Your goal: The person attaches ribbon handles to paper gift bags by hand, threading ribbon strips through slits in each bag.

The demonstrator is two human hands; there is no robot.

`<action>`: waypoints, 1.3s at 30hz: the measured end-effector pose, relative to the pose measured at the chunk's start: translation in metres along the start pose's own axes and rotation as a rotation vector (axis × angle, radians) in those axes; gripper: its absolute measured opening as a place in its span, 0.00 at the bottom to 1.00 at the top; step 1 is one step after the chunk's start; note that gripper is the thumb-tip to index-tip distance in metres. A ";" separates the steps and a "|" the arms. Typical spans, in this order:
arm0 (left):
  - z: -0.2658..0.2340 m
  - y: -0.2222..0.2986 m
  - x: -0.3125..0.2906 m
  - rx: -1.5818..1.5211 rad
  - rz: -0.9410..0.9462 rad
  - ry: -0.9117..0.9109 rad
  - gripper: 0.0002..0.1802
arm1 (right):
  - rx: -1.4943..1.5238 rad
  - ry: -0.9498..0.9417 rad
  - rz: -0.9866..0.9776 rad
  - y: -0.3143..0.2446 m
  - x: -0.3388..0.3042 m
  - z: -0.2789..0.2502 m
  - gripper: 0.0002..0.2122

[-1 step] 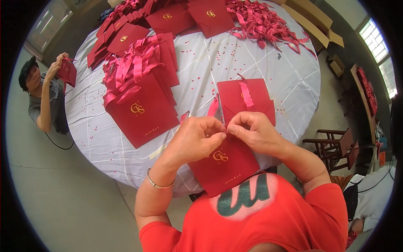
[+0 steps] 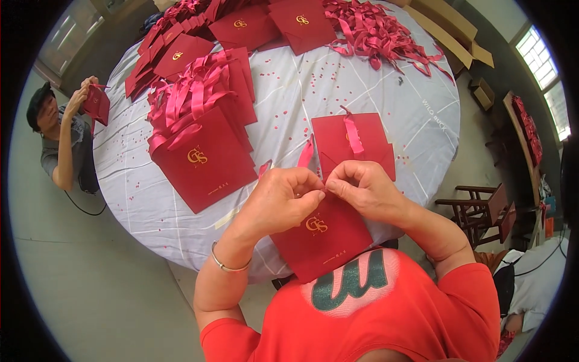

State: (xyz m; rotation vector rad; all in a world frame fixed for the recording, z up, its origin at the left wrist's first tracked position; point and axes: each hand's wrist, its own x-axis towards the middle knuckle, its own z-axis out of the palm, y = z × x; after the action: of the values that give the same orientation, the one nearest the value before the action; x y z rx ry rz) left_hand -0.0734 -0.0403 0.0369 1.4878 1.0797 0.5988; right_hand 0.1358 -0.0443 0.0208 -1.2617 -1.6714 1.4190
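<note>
A red paper gift bag [image 2: 322, 235] with a gold emblem stands tilted against my shirt at the table's near edge. My left hand [image 2: 283, 196] is closed at the bag's upper edge, thumb and forefinger pinched on it. Pink ribbon [image 2: 306, 152] sticks up behind this hand. My right hand [image 2: 367, 192] is closed too, its fingertips meeting those of the left at the same spot; what lies between them is too small and hidden to make out. Just beyond, another red gift bag [image 2: 377, 131] lies flat with a pink ribbon strip [image 2: 353, 134] across it.
Left of my hands stands a row of ribboned red bags [image 2: 205, 163]. More red bags [image 2: 241, 27] and a heap of pink ribbons [image 2: 380, 33] cover the far side of the cloth-covered table [image 2: 283, 78]. A co-worker [image 2: 66, 127] holds a small red bag at left. A wooden chair [image 2: 476, 211] stands right.
</note>
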 end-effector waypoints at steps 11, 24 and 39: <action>0.001 -0.005 0.002 0.072 -0.015 0.058 0.07 | -0.265 0.145 -0.560 0.001 -0.003 0.007 0.06; 0.006 -0.005 0.002 0.064 -0.016 0.126 0.08 | -0.735 0.354 -0.774 -0.001 -0.004 0.015 0.07; -0.008 0.012 -0.002 0.132 -0.128 -0.056 0.07 | -0.662 0.229 -0.657 -0.002 -0.007 -0.002 0.07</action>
State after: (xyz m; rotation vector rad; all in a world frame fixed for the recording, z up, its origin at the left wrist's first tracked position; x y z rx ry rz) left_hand -0.0783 -0.0376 0.0505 1.5260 1.1793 0.4007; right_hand 0.1395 -0.0500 0.0239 -0.9755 -2.1881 0.3263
